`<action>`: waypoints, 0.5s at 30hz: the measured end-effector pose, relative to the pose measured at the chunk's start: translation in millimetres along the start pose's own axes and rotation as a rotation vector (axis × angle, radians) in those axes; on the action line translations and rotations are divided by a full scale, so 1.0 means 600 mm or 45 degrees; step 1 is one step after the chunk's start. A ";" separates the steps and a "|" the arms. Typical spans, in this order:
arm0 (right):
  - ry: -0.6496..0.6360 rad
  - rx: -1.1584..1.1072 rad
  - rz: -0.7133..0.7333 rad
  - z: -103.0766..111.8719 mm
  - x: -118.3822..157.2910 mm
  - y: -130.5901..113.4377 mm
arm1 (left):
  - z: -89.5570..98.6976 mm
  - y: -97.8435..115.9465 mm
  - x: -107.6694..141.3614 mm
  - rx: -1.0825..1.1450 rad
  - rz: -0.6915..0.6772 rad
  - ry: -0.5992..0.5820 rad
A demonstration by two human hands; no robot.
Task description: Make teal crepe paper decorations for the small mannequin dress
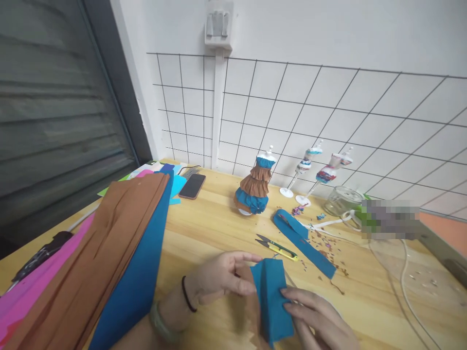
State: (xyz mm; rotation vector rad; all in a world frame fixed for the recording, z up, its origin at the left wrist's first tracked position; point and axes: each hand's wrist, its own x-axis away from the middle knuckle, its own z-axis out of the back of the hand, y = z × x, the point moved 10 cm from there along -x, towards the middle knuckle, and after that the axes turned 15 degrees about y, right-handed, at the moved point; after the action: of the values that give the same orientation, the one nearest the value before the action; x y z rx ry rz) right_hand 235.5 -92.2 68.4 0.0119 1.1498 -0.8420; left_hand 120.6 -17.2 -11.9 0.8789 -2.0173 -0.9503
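Wooden surface (204, 228): blue folded sheet (273, 296), near side, right edge pinched by the right hand (315, 313), left hand (222, 277) loosely spread beside its left edge; beyond, snips (277, 244), blue strip (317, 254), frilled brown-and-blue figurine (257, 185).

Folded piece (275, 296): solid blue. Loose strip (321, 260): same blue. Dressed form (255, 185): blue & brn bands. Rear forms (326, 173): wht w/ blue & red patches, approx.; pattern too small from here to confirm. Stacked sheets (120, 228): brn, blue, pink. Snips (288, 253): yel. & dk. Tabletop (211, 228): lt wood grain. Wall grid (256, 60): blk squares.
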 end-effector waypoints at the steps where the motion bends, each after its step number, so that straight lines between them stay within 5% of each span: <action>1: -0.017 0.000 0.009 -0.002 0.000 0.003 | 0.005 -0.001 -0.002 -0.016 0.011 0.031; 15: -0.158 -0.096 0.011 -0.020 0.018 0.036 | 0.048 -0.017 -0.022 -0.128 0.138 0.250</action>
State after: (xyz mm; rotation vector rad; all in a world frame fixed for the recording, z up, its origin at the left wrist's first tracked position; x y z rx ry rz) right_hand 240.2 -78.0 45.5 -0.0965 1.0633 -0.7803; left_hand 106.3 -2.0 -37.7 0.7693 -1.8150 -0.8628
